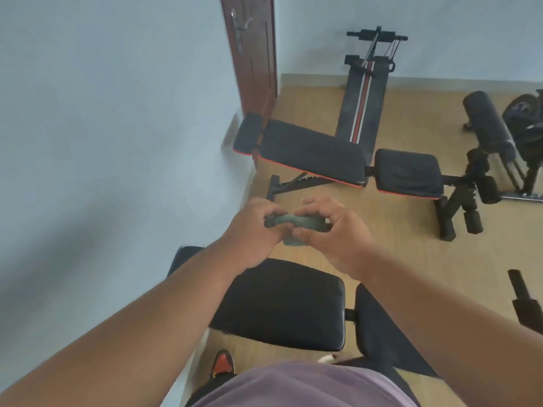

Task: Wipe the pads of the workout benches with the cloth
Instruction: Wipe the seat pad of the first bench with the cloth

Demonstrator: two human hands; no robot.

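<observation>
A small grey-green cloth [289,226] is bunched up between both hands, held in the air above the floor. My left hand [254,235] grips its left end and my right hand [332,233] pinches its right end. Directly below my arms stands the near workout bench, with a black pad [282,306] and a second pad [379,324] to its right. Farther off is another bench with a long black, red-edged back pad [311,151], a seat pad [408,171] and a small head pad [248,136].
A sit-up board [363,104] with a red stripe leans at the back wall. A brown door [252,54] stands at the corner. Roller pads and weight gear [490,124] sit at the right. A pale blue wall runs along the left; the floor is tan wood.
</observation>
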